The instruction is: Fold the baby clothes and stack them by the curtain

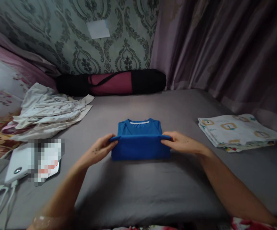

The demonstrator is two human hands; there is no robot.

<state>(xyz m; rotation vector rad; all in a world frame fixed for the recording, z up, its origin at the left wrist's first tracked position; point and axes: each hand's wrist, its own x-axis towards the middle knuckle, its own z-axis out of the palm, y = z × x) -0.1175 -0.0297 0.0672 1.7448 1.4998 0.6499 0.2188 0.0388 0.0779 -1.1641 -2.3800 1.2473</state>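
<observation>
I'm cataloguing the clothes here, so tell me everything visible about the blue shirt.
The shirt is plain blue, of seemingly smooth, thin fabric, with a rounded neckline and a white strip inside it. It is on the grey sheet, partly folded into a compact shape, neckline at the far end. The left hand and right hand pinch opposite ends of a straight edge across it.

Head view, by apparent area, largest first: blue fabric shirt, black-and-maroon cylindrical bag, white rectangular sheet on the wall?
1. Black-and-maroon cylindrical bag
2. Blue fabric shirt
3. White rectangular sheet
</observation>
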